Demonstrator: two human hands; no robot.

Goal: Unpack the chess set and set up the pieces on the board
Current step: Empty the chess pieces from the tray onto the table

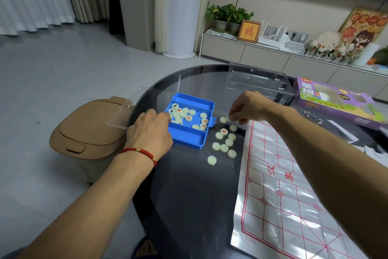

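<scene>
Currently you are working the unpacking step: pieces are coming out of the blue tray (190, 140) and gathering as loose pieces (224, 143) on the dark glass table (189, 195), between the tray and the board sheet (279, 185). Your left hand (150, 133) is reaching over the tray's left wall, fingers curled down among the pieces inside; whether it is pinching one you cannot tell from here. Your right hand (245, 108) is hovering just past the tray's right corner, fingertips pinched on one pale piece (228, 119) beside another lying on the glass. No piece is sitting on the board yet, so setup is barely starting. Next move likely calls for emptying the tray, then turning discs face up, since most are showing blank backs. Watch edges: the tray is sitting near the table's curved left rim, with a tan bin (88, 130) below it. Open glass is lying toward you, and the whole board is free.
</scene>
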